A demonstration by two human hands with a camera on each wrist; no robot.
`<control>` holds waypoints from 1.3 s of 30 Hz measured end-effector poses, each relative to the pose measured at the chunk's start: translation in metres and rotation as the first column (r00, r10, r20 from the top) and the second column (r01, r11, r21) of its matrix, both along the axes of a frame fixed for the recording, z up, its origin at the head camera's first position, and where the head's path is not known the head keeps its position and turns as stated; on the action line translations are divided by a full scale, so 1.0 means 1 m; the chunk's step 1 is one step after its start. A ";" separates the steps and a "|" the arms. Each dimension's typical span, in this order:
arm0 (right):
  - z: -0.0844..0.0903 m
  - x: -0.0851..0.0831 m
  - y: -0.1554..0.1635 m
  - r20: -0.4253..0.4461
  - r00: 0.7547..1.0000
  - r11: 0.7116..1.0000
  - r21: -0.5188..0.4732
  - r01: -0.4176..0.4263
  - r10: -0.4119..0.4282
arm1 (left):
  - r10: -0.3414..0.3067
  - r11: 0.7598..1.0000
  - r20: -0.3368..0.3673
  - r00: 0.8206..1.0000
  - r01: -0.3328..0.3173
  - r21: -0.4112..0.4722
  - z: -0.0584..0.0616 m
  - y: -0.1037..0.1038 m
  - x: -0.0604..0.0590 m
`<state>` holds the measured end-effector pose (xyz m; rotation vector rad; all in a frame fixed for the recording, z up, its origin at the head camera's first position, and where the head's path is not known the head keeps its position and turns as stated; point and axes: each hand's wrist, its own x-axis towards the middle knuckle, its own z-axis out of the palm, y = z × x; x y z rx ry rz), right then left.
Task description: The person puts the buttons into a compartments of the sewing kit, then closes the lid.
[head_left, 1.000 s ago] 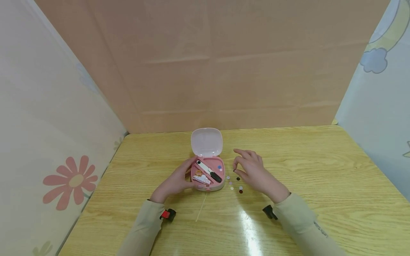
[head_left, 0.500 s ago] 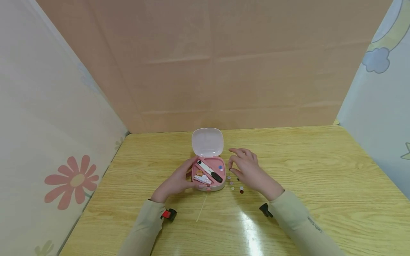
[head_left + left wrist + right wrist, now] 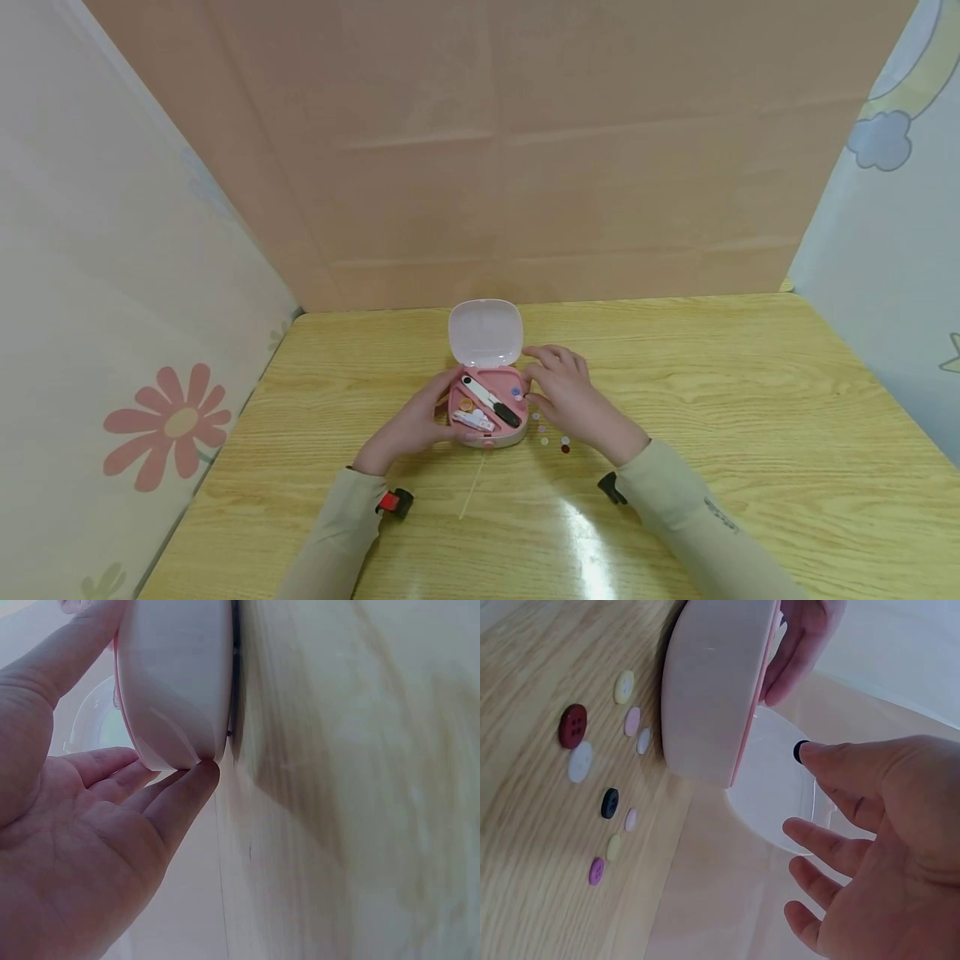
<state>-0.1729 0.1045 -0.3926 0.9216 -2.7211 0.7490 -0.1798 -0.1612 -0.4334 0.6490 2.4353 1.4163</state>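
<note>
A small pink box [image 3: 487,435] stands open on the wooden table [image 3: 750,400], its pale lid [image 3: 485,333] tilted up at the back. My left hand [image 3: 442,408] grips its left side; thumb on top, fingers [image 3: 176,787] against the rounded base [image 3: 176,682]. My right hand [image 3: 534,383] hovers at the box's right rim and pinches a small dark button [image 3: 801,751] in front of the lid [image 3: 769,795]. Several loose buttons lie right of the box, among them a red one [image 3: 573,725] and a black one [image 3: 610,802].
Inside the box lie a white-and-black tool [image 3: 491,400], an orange piece [image 3: 466,405], a blue button [image 3: 514,392] and a white clip [image 3: 472,419]. A thin pale stick [image 3: 472,487] lies in front. Cardboard and cloth walls enclose the table's back and sides.
My right hand has moved left from above the loose buttons to the box's right rim. The left hand and the box have stayed put.
</note>
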 end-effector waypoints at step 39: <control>-0.011 -0.018 -0.021 -0.072 0.997 0.994 0.106 -0.006 0.014 | 0.028 0.998 0.000 1.000 -0.028 -0.049 0.002 -0.002 0.000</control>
